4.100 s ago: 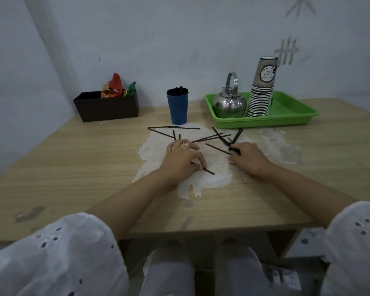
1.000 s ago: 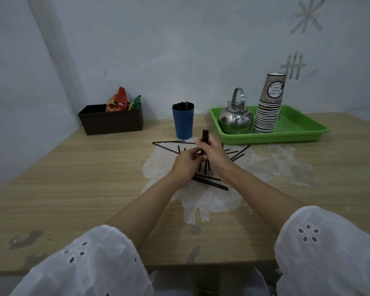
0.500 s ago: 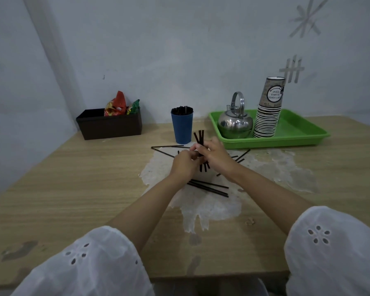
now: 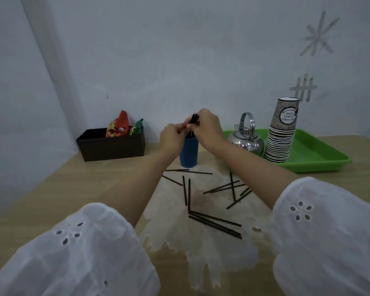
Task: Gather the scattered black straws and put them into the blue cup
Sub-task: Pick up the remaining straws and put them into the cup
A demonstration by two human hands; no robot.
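Rim of the blue cup (image 4: 188, 155) is hidden.

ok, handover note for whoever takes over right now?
Right hand: grips a bundle of straws, upright, right above the blue cup.
Left hand: pinches the same bundle lower down.
Blue cup stands at the back of the table; the hands hide whether it holds straws already.
Done: one bundle gathered, not yet dropped in.
Left: drop it in, then collect the loose straws scattered in front of the blue cup.
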